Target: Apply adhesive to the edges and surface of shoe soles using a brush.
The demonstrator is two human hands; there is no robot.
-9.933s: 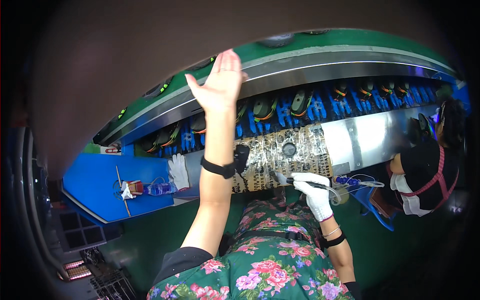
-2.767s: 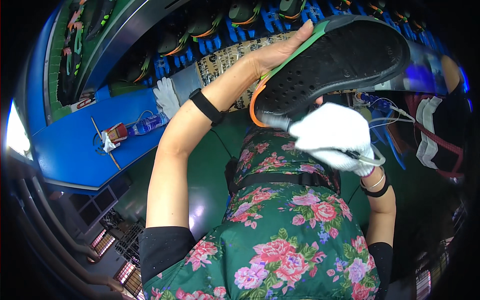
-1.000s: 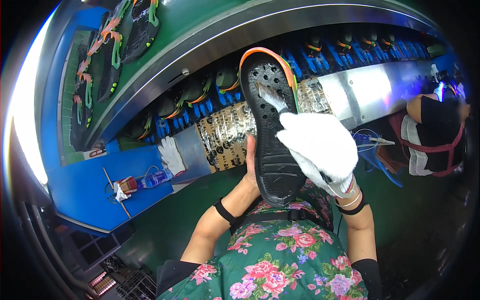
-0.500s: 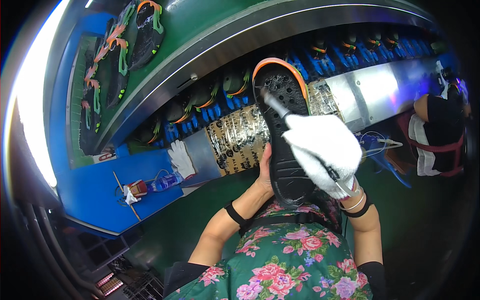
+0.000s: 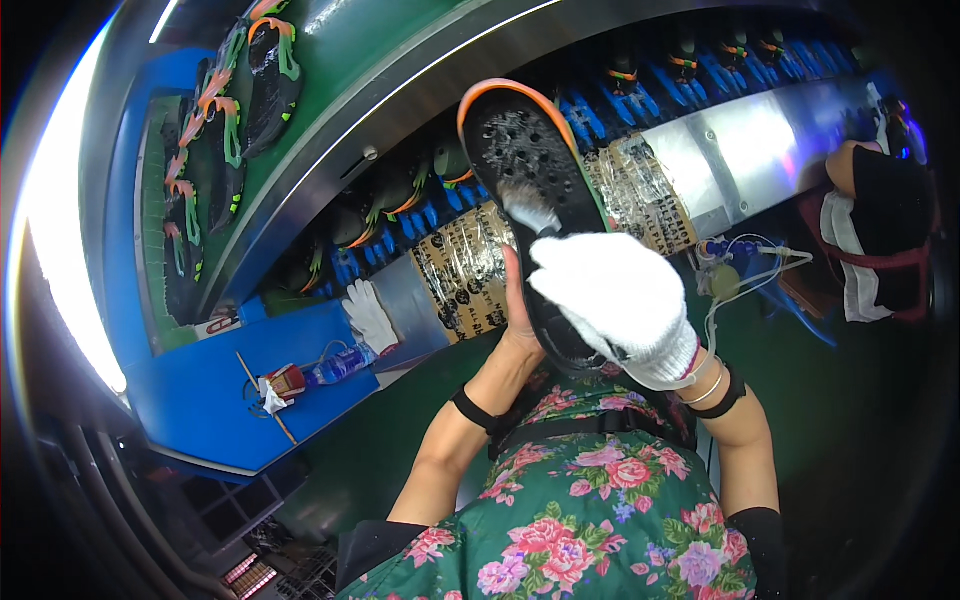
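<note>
My bare left hand (image 5: 517,305) grips a black shoe sole (image 5: 565,190) by its left edge, the thumb lying along the side. The sole is held up at a slant, its holed end farthest from me and edged in orange. Wet, glossy streaks cover the holed part. In a white knitted glove, my right hand (image 5: 615,295) is closed round a brush (image 5: 530,208). Its pale bristles touch the sole just below the holes; the glove hides most of the handle. My right hand also covers the near right part of the sole.
Beyond the sole runs a metal ledge (image 5: 760,150) with brown-taped parts and a row of shoes on blue holders. More black, orange and green shoes (image 5: 225,140) lie on a green surface at far left. A white glove (image 5: 368,318) and blue bottle (image 5: 340,364) lie left. Another person sits right.
The brush has moved from the left edge of the holed end back toward me, to the sole's middle. The sole appears slightly farther up and left in view.
</note>
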